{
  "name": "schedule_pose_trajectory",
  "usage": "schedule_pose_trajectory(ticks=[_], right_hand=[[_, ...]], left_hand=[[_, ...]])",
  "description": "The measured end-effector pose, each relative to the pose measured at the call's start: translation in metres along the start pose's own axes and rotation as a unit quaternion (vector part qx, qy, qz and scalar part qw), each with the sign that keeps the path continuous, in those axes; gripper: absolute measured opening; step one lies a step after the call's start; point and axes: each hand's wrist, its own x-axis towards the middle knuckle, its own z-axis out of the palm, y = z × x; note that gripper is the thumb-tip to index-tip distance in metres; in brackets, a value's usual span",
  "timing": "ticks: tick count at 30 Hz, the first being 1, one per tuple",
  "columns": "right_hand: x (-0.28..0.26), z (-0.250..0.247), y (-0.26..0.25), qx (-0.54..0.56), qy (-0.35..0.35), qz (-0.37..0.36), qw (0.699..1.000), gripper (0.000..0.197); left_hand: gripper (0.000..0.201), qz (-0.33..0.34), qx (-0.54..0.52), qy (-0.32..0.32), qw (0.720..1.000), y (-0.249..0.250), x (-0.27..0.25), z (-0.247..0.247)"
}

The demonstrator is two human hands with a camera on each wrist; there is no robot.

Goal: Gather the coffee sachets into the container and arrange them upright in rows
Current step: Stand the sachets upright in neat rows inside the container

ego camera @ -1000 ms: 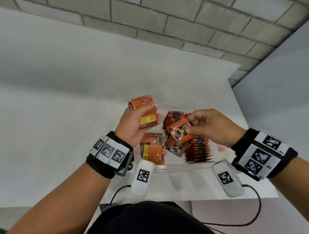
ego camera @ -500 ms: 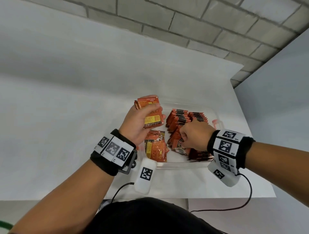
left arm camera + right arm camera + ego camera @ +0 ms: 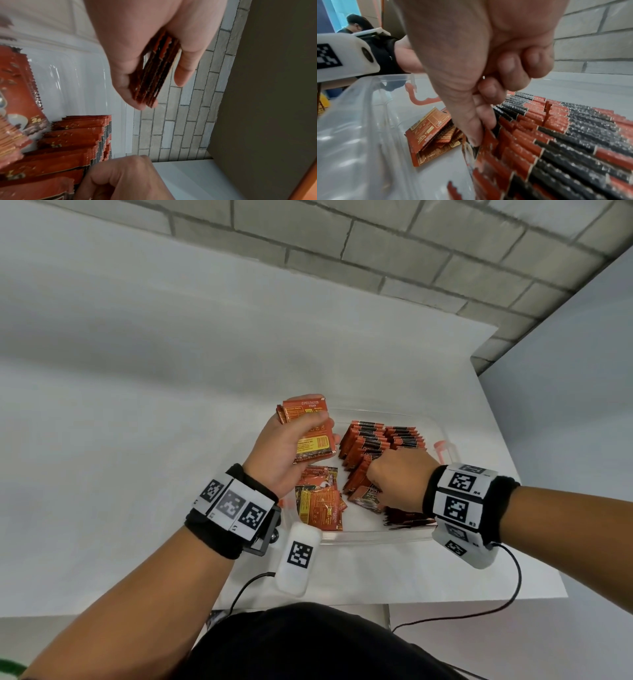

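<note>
Coffee sachets (image 3: 378,445) stand upright in rows along the right side of the clear container (image 3: 442,440), near the table's (image 3: 137,440) right edge. Loose sachets (image 3: 320,503) lie flat at its left. The left hand (image 3: 284,453) grips a stack of sachets (image 3: 313,428) above; the right hand (image 3: 399,481) pinches one sachet (image 3: 488,136) in the row.

On the right wrist band (image 3: 460,494), small labels "R4" and "R3" stand beside the black-and-white square codes. A sachet (image 3: 22,108) in the left wrist view shows a yellow "20". The print on the other sachets is too blurred to read with certainty.
</note>
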Motion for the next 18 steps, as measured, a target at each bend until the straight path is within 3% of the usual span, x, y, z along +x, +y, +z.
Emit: schedule_pose_trajectory(ticks=[9,13,16,18], right_hand=[[-0.004,-0.001,0.005,0.024,-0.001,0.004,1.0,0.047],[-0.01,-0.005,0.01,0.07,0.028,0.012,0.997,0.03],[-0.017,-0.017,0.022,0.18,0.084,0.033,0.979,0.025],[-0.023,-0.024,0.031,0.276,0.139,0.037,0.95,0.019]], left_hand=[[0.012,-0.001,0.0,0.004,1.0,-0.001,0.001,0.001],[0.011,-0.016,-0.008,0.002,1.0,0.0,0.002,0.0],[0.019,-0.036,-0.003,-0.021,0.999,0.002,0.001,-0.001],[0.025,-0.039,0.023,-0.046,0.998,0.004,-0.001,0.0]])
